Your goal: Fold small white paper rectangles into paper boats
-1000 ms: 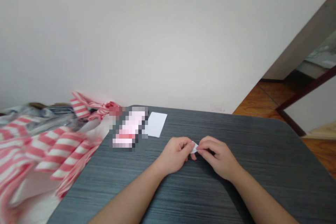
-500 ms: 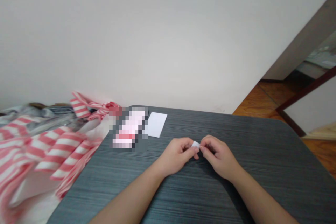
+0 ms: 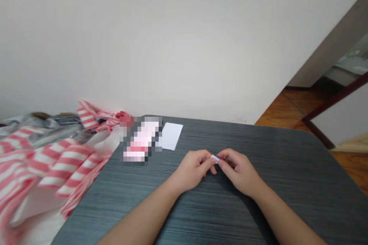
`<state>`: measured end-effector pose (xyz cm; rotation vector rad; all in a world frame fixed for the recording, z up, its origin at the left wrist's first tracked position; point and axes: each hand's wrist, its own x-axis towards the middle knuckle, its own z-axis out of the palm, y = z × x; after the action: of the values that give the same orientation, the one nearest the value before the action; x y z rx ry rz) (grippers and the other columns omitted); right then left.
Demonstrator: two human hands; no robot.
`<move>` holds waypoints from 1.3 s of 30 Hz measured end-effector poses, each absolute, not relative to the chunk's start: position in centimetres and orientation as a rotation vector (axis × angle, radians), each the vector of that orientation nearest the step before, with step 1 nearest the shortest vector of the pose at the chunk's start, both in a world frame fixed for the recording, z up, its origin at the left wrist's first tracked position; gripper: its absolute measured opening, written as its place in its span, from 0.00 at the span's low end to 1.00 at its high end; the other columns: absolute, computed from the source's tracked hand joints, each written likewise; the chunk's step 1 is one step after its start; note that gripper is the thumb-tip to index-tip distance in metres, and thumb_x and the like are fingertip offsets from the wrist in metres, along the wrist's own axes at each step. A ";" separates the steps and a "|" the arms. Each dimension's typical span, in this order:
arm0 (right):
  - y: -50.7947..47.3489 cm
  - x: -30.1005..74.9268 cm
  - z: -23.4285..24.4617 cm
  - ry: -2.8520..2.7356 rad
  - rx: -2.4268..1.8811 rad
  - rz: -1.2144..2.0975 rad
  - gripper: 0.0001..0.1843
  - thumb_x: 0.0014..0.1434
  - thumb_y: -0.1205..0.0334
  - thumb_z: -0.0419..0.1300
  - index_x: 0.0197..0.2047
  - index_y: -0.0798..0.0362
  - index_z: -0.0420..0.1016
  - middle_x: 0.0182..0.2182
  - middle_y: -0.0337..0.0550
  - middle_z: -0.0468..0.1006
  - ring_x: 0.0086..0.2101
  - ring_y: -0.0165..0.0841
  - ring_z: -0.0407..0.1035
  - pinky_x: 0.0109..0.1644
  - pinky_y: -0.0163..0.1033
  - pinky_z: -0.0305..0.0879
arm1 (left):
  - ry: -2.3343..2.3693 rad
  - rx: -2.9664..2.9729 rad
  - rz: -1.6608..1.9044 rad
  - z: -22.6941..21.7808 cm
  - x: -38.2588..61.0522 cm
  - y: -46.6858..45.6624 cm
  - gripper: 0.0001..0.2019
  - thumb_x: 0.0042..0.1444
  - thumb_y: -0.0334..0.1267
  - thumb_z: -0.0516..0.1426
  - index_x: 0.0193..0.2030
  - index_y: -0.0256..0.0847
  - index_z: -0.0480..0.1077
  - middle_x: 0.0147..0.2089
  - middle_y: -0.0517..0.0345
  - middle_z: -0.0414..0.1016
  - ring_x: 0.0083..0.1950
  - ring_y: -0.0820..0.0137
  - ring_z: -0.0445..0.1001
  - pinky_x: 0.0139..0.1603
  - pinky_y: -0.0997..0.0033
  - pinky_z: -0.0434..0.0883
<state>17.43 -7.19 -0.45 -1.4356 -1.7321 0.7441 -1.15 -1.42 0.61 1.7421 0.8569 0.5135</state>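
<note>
A small folded piece of white paper (image 3: pixel 214 157) is pinched between both hands, above the table and mostly hidden by my fingertips. My left hand (image 3: pixel 195 170) holds its left end, and my right hand (image 3: pixel 238 172) holds its right end. Both wrists are low over the dark grey wood-grain table (image 3: pixel 273 199). Up the table from my hands lies a flat white paper sheet (image 3: pixel 171 136). Beside that sheet is a pink and white object (image 3: pixel 142 141), pixelated so that its kind cannot be told.
Pink-and-white striped cloth (image 3: pixel 57 164) lies heaped beyond the table's left edge, with grey fabric (image 3: pixel 46 124) behind it. A white wall (image 3: pixel 172 46) stands beyond the table. Wooden flooring (image 3: pixel 287 111) shows to the right, near a dark door frame (image 3: pixel 333 99).
My hands have drawn closer together around the small paper, and more of it is now covered by my fingers. The sheet, the pink object and the cloth have not moved.
</note>
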 end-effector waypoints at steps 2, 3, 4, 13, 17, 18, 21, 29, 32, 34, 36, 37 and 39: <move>-7.1 17.5 -0.2 -1.804 -1.475 0.710 0.10 0.63 0.62 0.57 0.31 0.53 0.74 0.24 0.38 0.72 0.26 0.30 0.66 0.30 0.34 0.58 | 0.870 1.745 0.518 0.6 -1.1 -1.4 0.19 0.64 0.47 0.51 0.29 0.37 0.74 0.21 0.62 0.68 0.23 0.76 0.64 0.26 0.78 0.59; -7.1 17.5 0.0 -1.831 -1.482 0.702 0.12 0.63 0.63 0.57 0.28 0.53 0.73 0.22 0.37 0.72 0.25 0.30 0.65 0.30 0.34 0.57 | 0.874 1.748 0.518 0.6 -1.1 -1.4 0.19 0.64 0.47 0.51 0.29 0.37 0.74 0.21 0.62 0.68 0.23 0.76 0.64 0.26 0.78 0.59; -7.0 17.5 0.1 -1.845 -1.483 0.700 0.13 0.63 0.63 0.56 0.27 0.53 0.73 0.22 0.37 0.71 0.25 0.29 0.65 0.30 0.34 0.57 | 0.876 1.751 0.516 0.5 -1.1 -1.4 0.20 0.63 0.48 0.51 0.29 0.37 0.74 0.21 0.62 0.68 0.23 0.76 0.64 0.26 0.78 0.59; -7.1 17.2 0.4 -1.822 -1.459 0.739 0.13 0.64 0.64 0.55 0.28 0.54 0.72 0.22 0.35 0.70 0.24 0.28 0.64 0.31 0.32 0.57 | 0.875 1.762 0.533 0.0 -1.2 -1.4 0.20 0.64 0.49 0.51 0.29 0.37 0.74 0.23 0.60 0.72 0.23 0.76 0.65 0.26 0.77 0.59; -7.1 17.1 0.5 -1.811 -1.454 0.757 0.13 0.64 0.64 0.55 0.27 0.54 0.72 0.21 0.35 0.70 0.24 0.28 0.63 0.30 0.32 0.56 | 0.870 1.771 0.527 0.1 -1.2 -1.4 0.20 0.64 0.48 0.51 0.29 0.37 0.74 0.23 0.60 0.72 0.24 0.76 0.65 0.26 0.77 0.59; -7.1 17.1 0.5 -1.811 -1.453 0.759 0.13 0.64 0.64 0.55 0.27 0.53 0.71 0.21 0.35 0.69 0.24 0.28 0.63 0.30 0.32 0.56 | 0.870 1.778 0.526 0.1 -1.2 -1.4 0.20 0.64 0.48 0.51 0.29 0.37 0.74 0.24 0.60 0.72 0.24 0.76 0.65 0.26 0.77 0.59; -7.2 17.2 0.4 -1.806 -1.449 0.777 0.14 0.64 0.64 0.55 0.26 0.53 0.71 0.21 0.35 0.69 0.23 0.27 0.63 0.30 0.32 0.56 | 0.870 1.794 0.527 0.0 -1.2 -1.3 0.20 0.64 0.48 0.50 0.29 0.37 0.74 0.24 0.59 0.73 0.24 0.76 0.65 0.27 0.77 0.59; -7.2 17.2 0.5 -1.813 -1.445 0.796 0.12 0.64 0.64 0.55 0.29 0.53 0.74 0.23 0.36 0.72 0.26 0.28 0.64 0.32 0.32 0.58 | 0.863 1.792 0.537 -0.1 -1.2 -1.4 0.20 0.65 0.47 0.50 0.29 0.37 0.73 0.25 0.59 0.74 0.25 0.76 0.66 0.28 0.77 0.60; -7.1 17.1 0.6 -1.808 -1.467 0.777 0.13 0.64 0.65 0.55 0.27 0.53 0.72 0.21 0.35 0.70 0.24 0.28 0.63 0.30 0.32 0.57 | 0.860 1.782 0.534 -0.1 -1.2 -1.4 0.19 0.64 0.47 0.51 0.29 0.37 0.73 0.24 0.59 0.74 0.24 0.76 0.66 0.27 0.77 0.60; -7.2 17.1 0.6 -1.807 -1.471 0.782 0.13 0.64 0.65 0.55 0.27 0.53 0.72 0.20 0.34 0.69 0.23 0.27 0.62 0.30 0.32 0.56 | 0.859 1.777 0.532 -0.1 -1.2 -1.4 0.19 0.64 0.47 0.51 0.29 0.37 0.73 0.25 0.59 0.74 0.24 0.76 0.66 0.27 0.77 0.60; -7.2 17.1 0.7 -1.801 -1.477 0.792 0.13 0.64 0.64 0.55 0.27 0.54 0.71 0.20 0.34 0.69 0.22 0.27 0.62 0.29 0.32 0.56 | 0.861 1.774 0.531 -0.1 -1.1 -1.4 0.19 0.64 0.46 0.51 0.29 0.37 0.73 0.25 0.58 0.75 0.24 0.75 0.66 0.27 0.77 0.60; -7.2 17.1 0.7 -1.798 -1.480 0.798 0.13 0.64 0.65 0.55 0.26 0.54 0.71 0.20 0.34 0.69 0.22 0.27 0.62 0.29 0.32 0.56 | 0.862 1.774 0.529 0.0 -1.1 -1.4 0.19 0.64 0.46 0.51 0.29 0.37 0.73 0.26 0.58 0.75 0.25 0.75 0.66 0.27 0.77 0.60; -7.2 17.0 0.8 -1.791 -1.488 0.805 0.13 0.63 0.65 0.55 0.26 0.54 0.71 0.20 0.34 0.69 0.22 0.27 0.62 0.29 0.32 0.56 | 0.858 1.777 0.523 0.0 -1.2 -1.4 0.19 0.64 0.46 0.50 0.29 0.37 0.73 0.26 0.57 0.76 0.25 0.75 0.67 0.27 0.77 0.60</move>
<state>17.04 -7.23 0.84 -1.4875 -1.7909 0.8051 -1.16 -1.41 0.05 1.7772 0.8584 0.5228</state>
